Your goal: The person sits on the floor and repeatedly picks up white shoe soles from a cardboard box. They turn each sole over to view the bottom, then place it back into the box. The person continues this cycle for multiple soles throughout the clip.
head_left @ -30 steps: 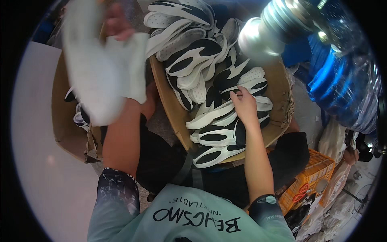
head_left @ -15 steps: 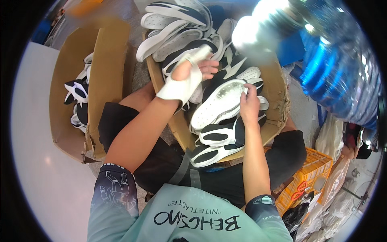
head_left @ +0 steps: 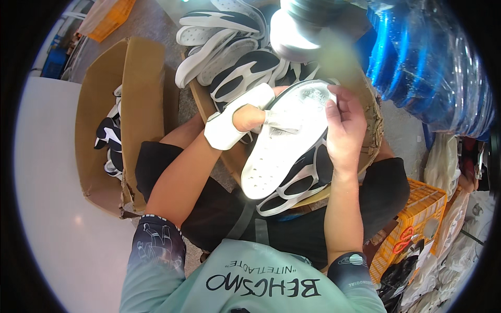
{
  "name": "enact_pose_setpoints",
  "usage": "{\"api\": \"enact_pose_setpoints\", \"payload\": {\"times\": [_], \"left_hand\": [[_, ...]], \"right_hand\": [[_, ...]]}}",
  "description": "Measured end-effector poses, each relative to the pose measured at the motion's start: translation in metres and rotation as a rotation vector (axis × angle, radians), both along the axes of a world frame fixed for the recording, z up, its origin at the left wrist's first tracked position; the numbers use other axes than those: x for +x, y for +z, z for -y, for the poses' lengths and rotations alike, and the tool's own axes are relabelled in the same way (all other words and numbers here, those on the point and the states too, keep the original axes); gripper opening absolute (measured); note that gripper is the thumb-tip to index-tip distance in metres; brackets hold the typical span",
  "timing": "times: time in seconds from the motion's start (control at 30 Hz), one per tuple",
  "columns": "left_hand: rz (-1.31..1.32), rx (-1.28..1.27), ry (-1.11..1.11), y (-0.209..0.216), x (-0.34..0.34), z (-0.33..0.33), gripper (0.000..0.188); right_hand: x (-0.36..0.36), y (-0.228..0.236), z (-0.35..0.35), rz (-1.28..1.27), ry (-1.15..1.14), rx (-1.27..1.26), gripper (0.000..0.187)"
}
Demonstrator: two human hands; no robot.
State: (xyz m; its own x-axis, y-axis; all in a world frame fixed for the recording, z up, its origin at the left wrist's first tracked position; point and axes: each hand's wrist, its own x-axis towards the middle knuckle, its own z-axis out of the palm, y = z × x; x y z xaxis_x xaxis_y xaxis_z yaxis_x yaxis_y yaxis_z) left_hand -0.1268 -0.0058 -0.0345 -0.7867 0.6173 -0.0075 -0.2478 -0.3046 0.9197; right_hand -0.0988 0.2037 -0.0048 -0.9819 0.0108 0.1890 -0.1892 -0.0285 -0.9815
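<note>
A white shoe sole (head_left: 276, 159) with small dimples is held up above a pile of soles, its inner face toward me and bright with glare. My left hand (head_left: 248, 117) wears a white wrap round the palm and a pale cover on the thumb. That thumb presses on the sole's inner face from the left edge, and the fingers are mostly hidden behind it. At the sole's far right end, my right hand (head_left: 347, 122) pinches the rim between thumb and fingers. Just beneath, a white-and-black sole (head_left: 297, 185) lies on the pile.
More white-and-black soles (head_left: 222, 21) fill the cardboard box (head_left: 373, 130) between my knees. Another cardboard box (head_left: 143, 104) stands left, beside a white surface (head_left: 52, 172). A bright lamp (head_left: 295, 36) hangs at the far side. Blue plastic-wrapped stock (head_left: 433, 68) and an orange crate (head_left: 422, 195) are right.
The white sole has come up off the pile toward me. My left hand has moved from open above the box onto the sole's left side. My right hand keeps its rim grip.
</note>
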Motion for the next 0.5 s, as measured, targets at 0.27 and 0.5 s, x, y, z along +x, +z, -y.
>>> {"api": "enact_pose_setpoints", "payload": {"times": [0.27,0.5], "left_hand": [[0.13,0.121,0.048,-0.005,0.007,-0.004,0.055],[0.152,0.07,0.211,-0.007,0.013,-0.008,0.041]], "right_hand": [[0.01,0.003,0.007,-0.03,-0.014,0.031,0.046],[0.062,-0.026,0.008,0.029,-0.009,0.109,0.075]]}}
